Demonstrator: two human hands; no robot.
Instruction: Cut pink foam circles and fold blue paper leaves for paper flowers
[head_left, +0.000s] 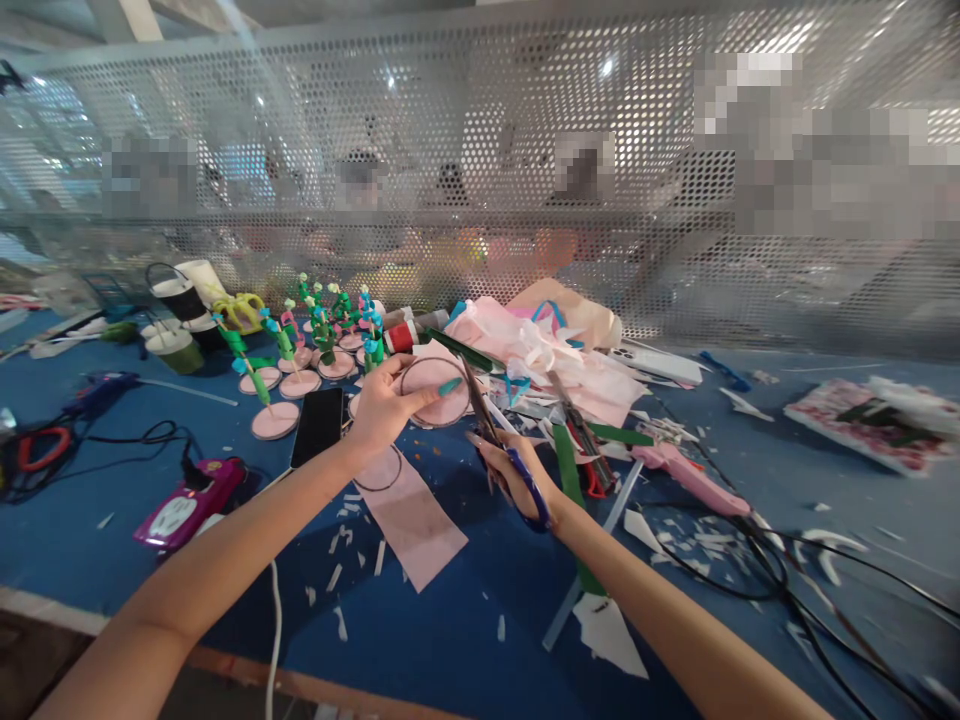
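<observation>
1. The left hand (384,408) grasped a pink disc (429,371) with a dark rim, its thumb laid across the face and its other fingers at the far edge; the disc was raised above the counter (487,605), near the middle of the view
2. The right hand (519,470) gripped scissors (487,424) by their dark blue handles; the blades pointed away from the person and stood just beside the disc's right edge, though contact could not be told
3. Below the left hand, a pink strip (417,528) lay on the blue counter, with a dark ring (400,470) over its upper end
4. To the left stood small flower models (322,340) on pink round bases, with a black phone (318,428) near them and a magenta power strip (187,507) closer to the person
5. To the right lay a pink glue gun (694,478); behind it, crumpled pale pink sheets (501,335) were heaped before a perforated metal screen (435,120)
</observation>
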